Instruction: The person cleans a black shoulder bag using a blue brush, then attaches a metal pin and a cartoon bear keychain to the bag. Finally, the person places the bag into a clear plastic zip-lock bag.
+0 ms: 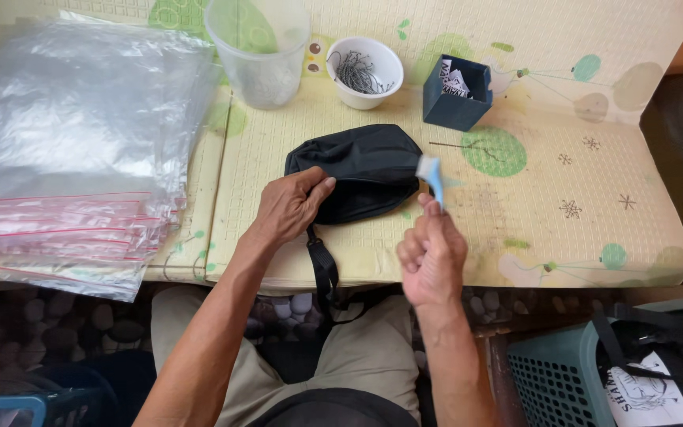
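1. Right hand (432,257), nearest the camera, is raised in a fist, fingers closed around a small blue brush (431,175) pointing up.
2. Left hand (290,207) lies palm down, fingers curled over the near edge of the black pouch (365,170).
3. The pouch lies on the yellow mat (563,237), its strap (324,269) hanging off the near edge.

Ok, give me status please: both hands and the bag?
Left hand grips black bag on mat. Right hand raised, holding small blue brush. Strap hangs off edge. Nothing blocking.
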